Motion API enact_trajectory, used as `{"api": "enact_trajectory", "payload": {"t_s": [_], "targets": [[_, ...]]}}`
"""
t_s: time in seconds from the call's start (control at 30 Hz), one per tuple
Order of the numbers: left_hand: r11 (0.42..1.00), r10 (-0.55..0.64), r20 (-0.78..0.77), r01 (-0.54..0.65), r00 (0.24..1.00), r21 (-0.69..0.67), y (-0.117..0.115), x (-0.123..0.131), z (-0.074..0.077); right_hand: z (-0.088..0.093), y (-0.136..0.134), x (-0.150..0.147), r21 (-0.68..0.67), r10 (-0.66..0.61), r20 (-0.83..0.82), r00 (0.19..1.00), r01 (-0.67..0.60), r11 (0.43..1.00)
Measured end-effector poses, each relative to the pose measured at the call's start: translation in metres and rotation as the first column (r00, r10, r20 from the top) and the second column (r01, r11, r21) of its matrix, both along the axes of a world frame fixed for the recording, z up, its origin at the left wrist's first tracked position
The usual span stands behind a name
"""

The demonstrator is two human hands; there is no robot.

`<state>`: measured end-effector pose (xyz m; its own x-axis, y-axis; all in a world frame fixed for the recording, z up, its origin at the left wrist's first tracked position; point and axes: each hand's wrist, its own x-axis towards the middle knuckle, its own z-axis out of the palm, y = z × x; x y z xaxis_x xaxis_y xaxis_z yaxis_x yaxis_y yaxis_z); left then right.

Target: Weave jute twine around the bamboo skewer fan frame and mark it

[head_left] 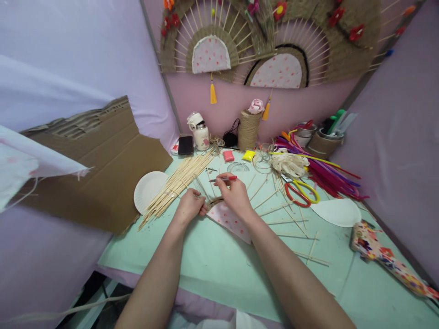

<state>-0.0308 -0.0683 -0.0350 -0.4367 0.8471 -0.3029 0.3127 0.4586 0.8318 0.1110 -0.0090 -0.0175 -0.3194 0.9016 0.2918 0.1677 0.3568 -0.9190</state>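
A half-round fan piece (228,218) in white cloth with pink spots lies on the table, a brown band along its curved edge. Thin wooden sticks (272,211) spread out from it to the right. My left hand (189,206) is closed at the fan's left end, its fingers on a transparent ruler (200,186); part of the grip is hidden. Above the fan, my right hand (235,194) grips a red pen (224,178) with its tip pointing left. My right forearm passes over the fan's right side.
Left lie a bundle of sticks (181,183), a paper plate (148,189) and cardboard (103,169). Scissors (299,193), pipe cleaners (329,176), a cut white plate (338,212) and a flowered glue gun (380,258) are right. Twine (249,130) stands behind; decorated fans (211,55) hang above.
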Motion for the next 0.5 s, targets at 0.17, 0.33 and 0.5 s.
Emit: {"api": "enact_trajectory", "payload": {"t_s": [0.17, 0.33, 0.5], "targets": [[1.0, 0.031, 0.021, -0.031, 0.999, -0.001, 0.001, 0.0, -0.001, -0.005, 0.008, -0.022, -0.02, 0.022, 0.054, 0.998, -0.021, 1.0], [1.0, 0.012, 0.043, -0.013, 0.999, 0.007, 0.001, -0.001, -0.005, -0.031, 0.012, -0.034, -0.077, -0.025, 0.076, 0.997, 0.031, 0.997], [1.0, 0.011, 0.046, -0.011, 0.999, 0.008, 0.001, -0.002, -0.006, -0.034, 0.011, -0.031, -0.045, -0.064, 0.076, 0.995, 0.068, 0.997]]}}
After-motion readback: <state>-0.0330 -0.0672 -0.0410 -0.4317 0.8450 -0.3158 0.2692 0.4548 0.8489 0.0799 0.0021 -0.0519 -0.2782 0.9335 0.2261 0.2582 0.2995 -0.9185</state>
